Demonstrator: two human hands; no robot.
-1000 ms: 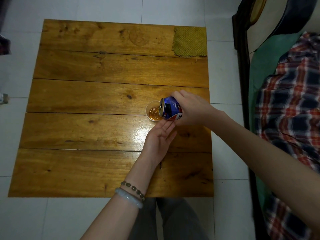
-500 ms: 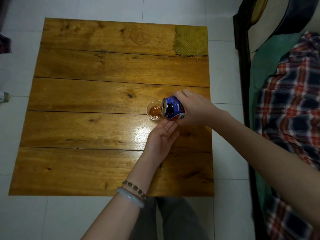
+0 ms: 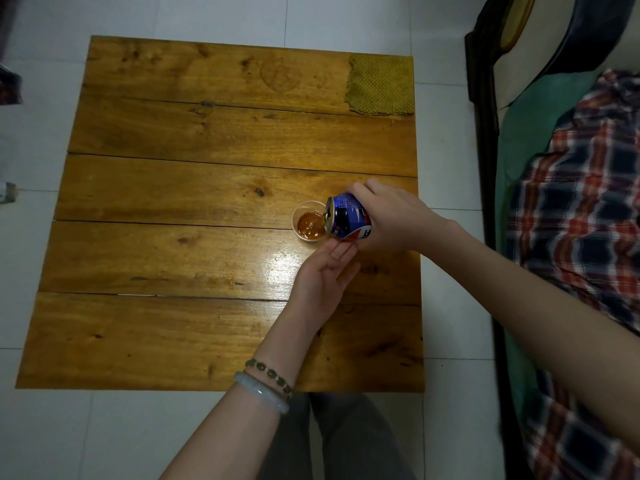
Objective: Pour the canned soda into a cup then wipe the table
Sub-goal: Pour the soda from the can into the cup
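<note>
Blue soda can (image 3: 349, 220) is tilted over the small cup (image 3: 308, 225) on the wooden bench (image 3: 173, 188), gripped by the right hand (image 3: 391, 216); the left hand (image 3: 322, 275) lies open, palm up, just beside the cup.

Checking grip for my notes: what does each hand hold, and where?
The right hand grips the soda can round its body, toward the base. The left hand, open palm up, holds nothing.
</note>
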